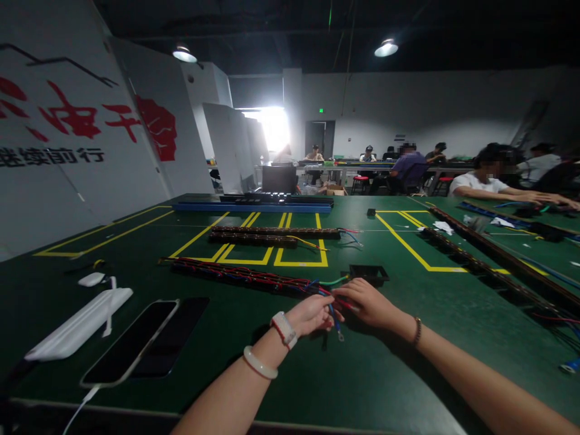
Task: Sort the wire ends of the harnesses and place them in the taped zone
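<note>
Both hands meet at the near end of a long strip [244, 277] packed with red wires, lying on the green table [362, 374]. The left hand [312, 315], with a watch and a pale bangle on its wrist, is closed around a blue wire [336, 320] whose metal lug hangs just below the fingers. The right hand [369, 302] pinches the red and blue leads where they leave the strip's end. A small black tray [369, 273] sits just beyond that end. Left of the strip lie two phones [145, 341] and a white power bank [79, 326]. Behind the strip lie two more dark strips [272, 234] inside yellow floor-tape boxes. Other people sit at tables further back.
</note>
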`<state>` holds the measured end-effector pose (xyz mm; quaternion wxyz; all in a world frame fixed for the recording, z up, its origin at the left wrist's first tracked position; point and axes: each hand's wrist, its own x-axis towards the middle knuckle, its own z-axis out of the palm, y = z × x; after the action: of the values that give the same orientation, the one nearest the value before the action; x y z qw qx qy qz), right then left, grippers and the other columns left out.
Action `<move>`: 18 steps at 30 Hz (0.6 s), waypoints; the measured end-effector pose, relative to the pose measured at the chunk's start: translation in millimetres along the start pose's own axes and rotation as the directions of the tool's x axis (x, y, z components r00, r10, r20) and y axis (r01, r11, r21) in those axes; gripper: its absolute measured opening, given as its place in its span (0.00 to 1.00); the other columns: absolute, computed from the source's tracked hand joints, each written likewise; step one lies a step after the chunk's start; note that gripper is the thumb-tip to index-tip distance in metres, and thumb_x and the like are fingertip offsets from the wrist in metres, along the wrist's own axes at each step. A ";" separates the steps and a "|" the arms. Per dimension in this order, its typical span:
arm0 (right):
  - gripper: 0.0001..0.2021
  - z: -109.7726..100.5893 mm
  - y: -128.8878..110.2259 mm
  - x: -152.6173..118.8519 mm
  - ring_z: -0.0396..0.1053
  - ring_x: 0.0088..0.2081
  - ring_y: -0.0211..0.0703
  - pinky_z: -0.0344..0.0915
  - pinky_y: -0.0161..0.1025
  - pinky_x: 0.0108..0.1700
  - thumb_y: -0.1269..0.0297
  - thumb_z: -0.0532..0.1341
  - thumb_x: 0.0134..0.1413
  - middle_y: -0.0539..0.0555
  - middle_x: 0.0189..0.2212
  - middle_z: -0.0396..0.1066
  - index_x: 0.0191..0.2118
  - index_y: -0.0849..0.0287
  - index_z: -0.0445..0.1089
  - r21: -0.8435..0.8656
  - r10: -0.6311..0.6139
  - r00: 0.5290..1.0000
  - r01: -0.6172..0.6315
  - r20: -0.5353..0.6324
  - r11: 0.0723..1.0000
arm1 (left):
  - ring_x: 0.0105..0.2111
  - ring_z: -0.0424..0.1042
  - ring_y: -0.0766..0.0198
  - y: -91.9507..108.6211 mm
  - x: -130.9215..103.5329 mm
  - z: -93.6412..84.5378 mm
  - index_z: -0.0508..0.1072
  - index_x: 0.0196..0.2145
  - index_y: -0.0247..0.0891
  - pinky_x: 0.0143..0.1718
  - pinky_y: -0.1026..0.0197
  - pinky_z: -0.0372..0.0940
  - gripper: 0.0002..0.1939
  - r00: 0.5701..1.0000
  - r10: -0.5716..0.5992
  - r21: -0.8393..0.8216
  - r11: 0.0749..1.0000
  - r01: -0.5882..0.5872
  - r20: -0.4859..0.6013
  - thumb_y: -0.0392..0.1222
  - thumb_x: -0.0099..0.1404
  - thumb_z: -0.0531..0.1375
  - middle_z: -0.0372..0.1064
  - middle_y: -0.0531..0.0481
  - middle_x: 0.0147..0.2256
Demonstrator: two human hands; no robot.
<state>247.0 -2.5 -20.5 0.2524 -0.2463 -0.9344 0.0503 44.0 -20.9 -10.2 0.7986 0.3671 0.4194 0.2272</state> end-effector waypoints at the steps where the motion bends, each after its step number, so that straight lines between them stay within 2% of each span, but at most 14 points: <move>1: 0.19 -1.2 -2.1 -1.3 0.65 0.44 0.41 0.59 0.41 0.46 0.68 0.53 0.60 0.58 0.44 0.69 0.56 0.58 0.62 0.002 -0.004 1.000 0.004 0.013 1.000 | 0.18 0.62 0.71 0.5 -0.2 -0.9 0.65 0.35 0.29 0.23 0.67 0.54 0.16 1.000 -0.018 -0.017 1.000 0.018 0.014 0.43 0.70 0.44 0.68 0.45 0.25; 4: 0.18 -1.4 -2.8 -3.6 0.65 0.41 0.41 0.59 0.40 0.44 0.62 0.54 0.61 0.57 0.42 0.69 0.56 0.56 0.63 0.005 0.002 0.999 -0.002 0.032 1.000 | 0.20 0.65 0.68 1.8 0.1 -4.2 0.65 0.36 0.29 0.23 0.66 0.56 0.19 0.995 -0.061 -0.070 0.995 0.066 0.079 0.46 0.70 0.41 0.68 0.43 0.25; 6: 0.15 2.1 -0.8 -4.2 0.65 0.39 0.40 0.59 0.40 0.43 0.60 0.52 0.63 0.57 0.39 0.70 0.52 0.57 0.67 0.029 0.042 0.999 -0.042 -0.010 0.999 | 0.21 0.66 0.67 1.1 1.0 -5.5 0.64 0.37 0.28 0.25 0.65 0.57 0.17 0.992 -0.070 -0.094 0.992 0.080 0.104 0.44 0.69 0.42 0.69 0.42 0.27; 10: 0.17 9.5 1.6 3.2 0.65 0.36 0.40 0.60 0.38 0.40 0.59 0.46 0.66 0.56 0.33 0.70 0.42 0.61 0.69 0.158 0.251 0.964 -0.236 -0.084 0.959 | 0.20 0.65 0.69 -3.9 2.7 -4.0 0.63 0.36 0.28 0.26 0.66 0.56 0.12 1.000 -0.026 -0.037 0.999 0.027 0.016 0.36 0.69 0.43 0.69 0.42 0.27; 13: 0.22 6.3 -0.7 24.3 0.64 0.30 0.39 0.60 0.36 0.35 0.55 0.42 0.66 0.55 0.27 0.68 0.34 0.63 0.67 0.222 0.423 0.905 -0.404 -0.044 0.888 | 0.20 0.64 0.70 -7.0 3.6 -3.2 0.62 0.35 0.29 0.26 0.66 0.56 0.10 1.000 0.006 0.041 0.999 -0.006 -0.020 0.36 0.68 0.45 0.68 0.43 0.26; 15: 0.23 -0.4 -3.5 45.9 0.64 0.28 0.38 0.59 0.35 0.33 0.54 0.41 0.67 0.55 0.27 0.68 0.32 0.62 0.65 0.199 0.487 0.873 -0.477 -0.004 0.856 | 0.20 0.63 0.70 -7.7 4.4 -3.9 0.63 0.35 0.30 0.26 0.66 0.56 0.09 1.000 -0.005 0.042 0.999 0.005 -0.007 0.36 0.68 0.46 0.68 0.44 0.27; 18: 0.23 -10.7 -9.2 84.1 0.67 0.28 0.40 0.58 0.35 0.32 0.56 0.40 0.67 0.56 0.28 0.70 0.34 0.62 0.66 -0.004 0.513 0.856 -0.514 0.071 0.858 | 0.19 0.61 0.71 -7.9 5.5 -4.9 0.64 0.33 0.30 0.25 0.66 0.54 0.08 1.000 -0.012 0.041 0.999 0.012 -0.008 0.36 0.66 0.48 0.67 0.45 0.25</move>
<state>185.1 29.9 28.5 0.1992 -0.4826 -0.8427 0.1313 43.3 -20.2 -21.0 0.7906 0.3800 0.4293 0.2151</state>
